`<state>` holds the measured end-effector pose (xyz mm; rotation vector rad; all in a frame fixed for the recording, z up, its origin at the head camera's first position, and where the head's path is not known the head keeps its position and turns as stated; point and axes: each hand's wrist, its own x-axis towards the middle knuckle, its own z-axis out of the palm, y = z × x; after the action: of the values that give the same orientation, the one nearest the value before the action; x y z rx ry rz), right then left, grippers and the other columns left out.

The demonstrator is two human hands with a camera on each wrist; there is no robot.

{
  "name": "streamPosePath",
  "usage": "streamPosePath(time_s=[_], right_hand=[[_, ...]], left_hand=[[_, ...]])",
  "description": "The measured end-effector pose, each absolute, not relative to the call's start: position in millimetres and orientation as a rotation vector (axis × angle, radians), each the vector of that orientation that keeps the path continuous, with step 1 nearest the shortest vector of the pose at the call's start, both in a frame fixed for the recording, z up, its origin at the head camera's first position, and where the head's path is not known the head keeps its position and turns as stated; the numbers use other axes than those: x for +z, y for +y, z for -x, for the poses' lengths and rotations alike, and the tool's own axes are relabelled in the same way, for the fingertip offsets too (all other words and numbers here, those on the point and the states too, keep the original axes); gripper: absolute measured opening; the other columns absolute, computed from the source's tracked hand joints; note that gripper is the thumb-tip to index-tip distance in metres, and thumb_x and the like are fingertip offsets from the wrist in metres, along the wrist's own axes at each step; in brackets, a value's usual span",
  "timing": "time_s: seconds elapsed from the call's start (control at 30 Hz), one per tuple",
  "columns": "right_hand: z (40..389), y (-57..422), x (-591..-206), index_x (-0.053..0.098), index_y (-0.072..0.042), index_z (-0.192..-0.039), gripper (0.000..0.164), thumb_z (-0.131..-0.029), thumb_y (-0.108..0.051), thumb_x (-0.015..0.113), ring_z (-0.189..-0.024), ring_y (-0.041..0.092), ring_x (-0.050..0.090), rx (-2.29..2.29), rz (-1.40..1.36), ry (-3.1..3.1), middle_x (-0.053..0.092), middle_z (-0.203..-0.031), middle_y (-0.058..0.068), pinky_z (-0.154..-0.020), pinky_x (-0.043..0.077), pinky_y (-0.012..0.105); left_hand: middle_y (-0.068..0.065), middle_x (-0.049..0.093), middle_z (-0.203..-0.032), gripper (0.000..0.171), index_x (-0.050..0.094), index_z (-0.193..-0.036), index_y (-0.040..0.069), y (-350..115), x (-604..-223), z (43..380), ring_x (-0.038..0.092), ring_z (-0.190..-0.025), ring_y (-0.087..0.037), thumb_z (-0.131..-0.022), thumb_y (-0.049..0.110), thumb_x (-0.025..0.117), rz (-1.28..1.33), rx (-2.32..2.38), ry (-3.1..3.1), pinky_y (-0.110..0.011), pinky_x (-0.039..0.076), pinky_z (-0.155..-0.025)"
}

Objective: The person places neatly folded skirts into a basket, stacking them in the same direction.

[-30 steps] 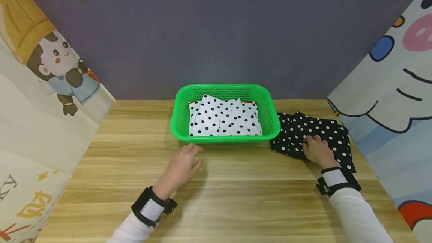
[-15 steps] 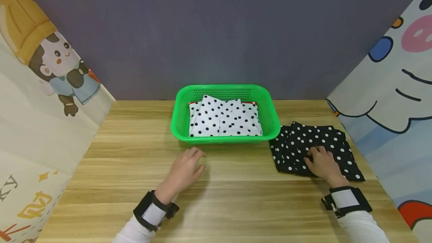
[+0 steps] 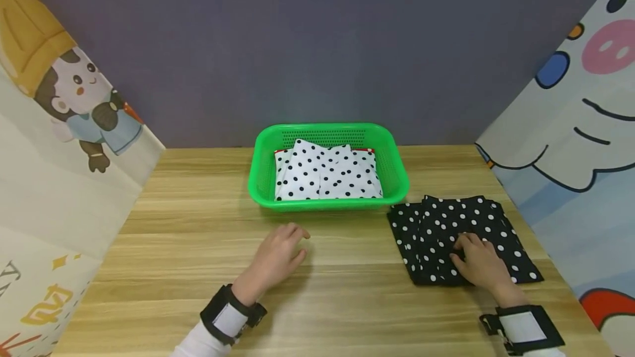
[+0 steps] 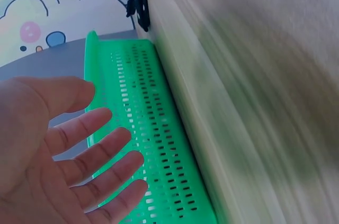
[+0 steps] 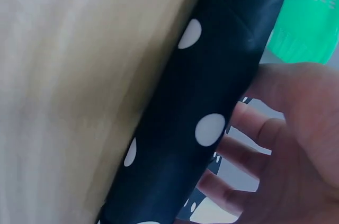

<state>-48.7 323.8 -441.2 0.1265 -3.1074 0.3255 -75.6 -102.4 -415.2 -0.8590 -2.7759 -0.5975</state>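
My right hand (image 3: 481, 262) rests on a folded black cloth with white dots (image 3: 441, 230), fingertips pressed on its top. In the right wrist view the thumb and spread fingers (image 5: 254, 123) lie against the thick folded cloth (image 5: 180, 91). My left hand (image 3: 278, 251) hovers over the table in front of a green basket (image 3: 402, 180), holding nothing. Its fingers are loosely bent and apart in the left wrist view. A folded white cloth with black dots (image 3: 327, 175) lies inside the basket, with red edging showing at its back corners.
The wooden table (image 3: 347, 302) meets a dark grey wall (image 3: 317, 48) at the back. Cartoon-printed panels stand along its left and right sides. The black cloth lies close to the basket's front right corner, near the table's right edge.
The black dotted cloth has slid toward me with my right hand on it, and away from the basket's side. My left hand has shifted slightly right and nearer.
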Motion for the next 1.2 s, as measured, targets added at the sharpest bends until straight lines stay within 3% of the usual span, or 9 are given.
streamPosePath(time_s=[0.33, 0.6, 0.9, 1.2], right_hand=[[31.3, 307.2, -440.1, 0.057, -0.005, -0.09, 0.021, -0.076, -0.015, 0.07, -0.083, 0.047, 0.051, 0.305, -0.135, -3.086, 0.056, -0.099, 0.02, -0.052, 0.044, 0.054], [24.2, 288.7, -440.3, 0.06, -0.009, -0.093, 0.025, -0.074, -0.021, 0.072, -0.085, 0.039, 0.055, 0.258, -0.178, -3.06, 0.06, -0.099, 0.013, -0.058, 0.046, 0.055], [17.8, 266.5, -439.7, 0.063, -0.016, -0.097, 0.025, -0.076, -0.026, 0.072, -0.098, 0.038, 0.055, 0.245, -0.245, -3.104, 0.059, -0.118, 0.015, -0.07, 0.046, 0.059], [18.2, 240.2, -436.0, 0.066, -0.015, -0.101, 0.024, -0.079, -0.023, 0.069, -0.099, 0.03, 0.057, 0.355, -0.456, -3.071, 0.06, -0.119, 0.012, -0.08, 0.049, 0.049]], left_hand=[[-0.001, 0.061, -0.098, 0.027, 0.064, -0.101, 0.009, -93.4, -420.9, 70.6, 0.058, -0.094, -0.018, -0.076, 0.015, 0.07, 0.94, -0.588, -2.739, -0.032, 0.049, -0.083], [-0.002, 0.061, -0.102, 0.026, 0.063, -0.103, 0.01, -77.8, -423.6, 64.0, 0.059, -0.095, -0.018, -0.078, 0.017, 0.069, 1.009, -0.595, -2.758, -0.031, 0.049, -0.084], [-0.002, 0.06, -0.107, 0.026, 0.063, -0.105, 0.011, -59.7, -426.8, 56.6, 0.058, -0.099, -0.017, -0.081, 0.02, 0.066, 1.102, -0.565, -2.775, -0.03, 0.048, -0.088], [-0.004, 0.06, -0.116, 0.033, 0.062, -0.112, 0.01, -42.7, -431.0, 49.6, 0.056, -0.107, -0.017, -0.084, 0.028, 0.063, 1.215, -0.515, -2.749, -0.031, 0.046, -0.092]])
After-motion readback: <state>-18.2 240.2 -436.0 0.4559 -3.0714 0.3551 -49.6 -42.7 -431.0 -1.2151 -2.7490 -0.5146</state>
